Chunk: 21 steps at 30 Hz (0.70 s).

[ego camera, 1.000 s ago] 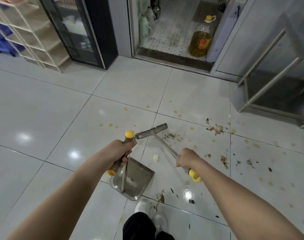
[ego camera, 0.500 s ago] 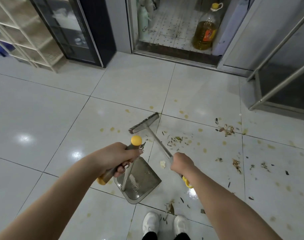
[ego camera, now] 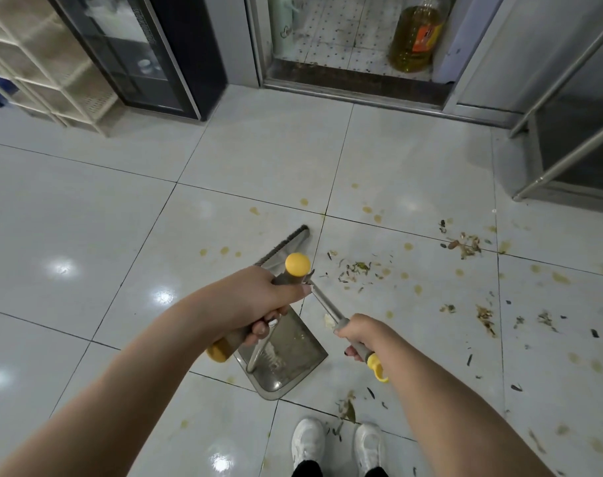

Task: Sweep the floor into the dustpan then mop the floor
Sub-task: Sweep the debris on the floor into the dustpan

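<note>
Near your feet: left hand (ego camera: 258, 301) grips dustpan (ego camera: 293, 352) handle, right hand (ego camera: 362, 335) grips broom (ego camera: 325, 304) handle. Broom head beyond pan, scraps (ego camera: 356, 268) just right. Set pan lip flat; pull short strokes inward.

1 head-worn wide-angle view, forward and steeply down, close above the tiled floor (ego camera: 86, 208).

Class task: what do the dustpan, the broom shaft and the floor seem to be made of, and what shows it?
Dustpan: probably sheet metal, dull grey sheen. Broom shaft: likely metal tube, bright glint along it. Floor: apparently glazed tile, glossy lamp reflections, dark joint lines.
</note>
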Each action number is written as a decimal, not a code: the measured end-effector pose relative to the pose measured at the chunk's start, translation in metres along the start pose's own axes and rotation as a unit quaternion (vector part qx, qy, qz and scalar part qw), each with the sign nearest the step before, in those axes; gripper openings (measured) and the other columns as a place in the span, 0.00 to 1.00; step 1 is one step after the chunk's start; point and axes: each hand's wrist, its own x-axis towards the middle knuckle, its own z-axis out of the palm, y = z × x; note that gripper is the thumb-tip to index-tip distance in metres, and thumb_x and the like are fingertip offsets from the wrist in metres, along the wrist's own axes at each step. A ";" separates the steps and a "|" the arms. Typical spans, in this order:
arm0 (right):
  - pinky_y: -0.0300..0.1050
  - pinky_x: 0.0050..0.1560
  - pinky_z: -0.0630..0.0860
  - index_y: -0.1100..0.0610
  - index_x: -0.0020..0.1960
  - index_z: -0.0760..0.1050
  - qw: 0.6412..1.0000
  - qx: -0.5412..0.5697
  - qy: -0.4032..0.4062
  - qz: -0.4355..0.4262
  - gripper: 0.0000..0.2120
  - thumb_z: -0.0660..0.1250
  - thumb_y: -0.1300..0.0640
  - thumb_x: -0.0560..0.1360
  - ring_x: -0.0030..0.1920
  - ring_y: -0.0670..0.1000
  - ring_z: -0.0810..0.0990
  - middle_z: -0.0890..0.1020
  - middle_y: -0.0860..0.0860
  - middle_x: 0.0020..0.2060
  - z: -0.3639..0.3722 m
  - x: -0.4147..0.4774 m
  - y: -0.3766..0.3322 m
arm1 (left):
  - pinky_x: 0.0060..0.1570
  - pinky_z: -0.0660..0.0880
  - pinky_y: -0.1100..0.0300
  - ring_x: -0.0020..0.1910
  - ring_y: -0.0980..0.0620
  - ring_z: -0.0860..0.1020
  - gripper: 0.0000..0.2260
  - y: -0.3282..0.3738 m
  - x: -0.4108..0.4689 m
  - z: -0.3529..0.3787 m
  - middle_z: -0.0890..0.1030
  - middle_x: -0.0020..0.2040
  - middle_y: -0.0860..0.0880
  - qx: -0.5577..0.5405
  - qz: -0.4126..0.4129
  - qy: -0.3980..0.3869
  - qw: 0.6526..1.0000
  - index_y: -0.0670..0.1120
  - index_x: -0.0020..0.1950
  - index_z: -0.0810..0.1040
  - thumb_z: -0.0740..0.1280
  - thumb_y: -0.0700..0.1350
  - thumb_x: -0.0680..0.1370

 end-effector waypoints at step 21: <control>0.35 0.25 0.66 0.60 0.53 0.72 0.984 0.056 0.166 0.020 0.19 0.60 0.44 0.78 0.22 0.49 0.68 0.70 0.52 0.25 -0.085 -0.039 0.112 | 0.21 0.64 0.67 0.19 0.54 0.64 0.22 0.024 0.002 -0.008 0.66 0.21 0.51 0.153 0.004 -0.110 0.982 0.44 0.30 0.67 0.67 0.59 0.74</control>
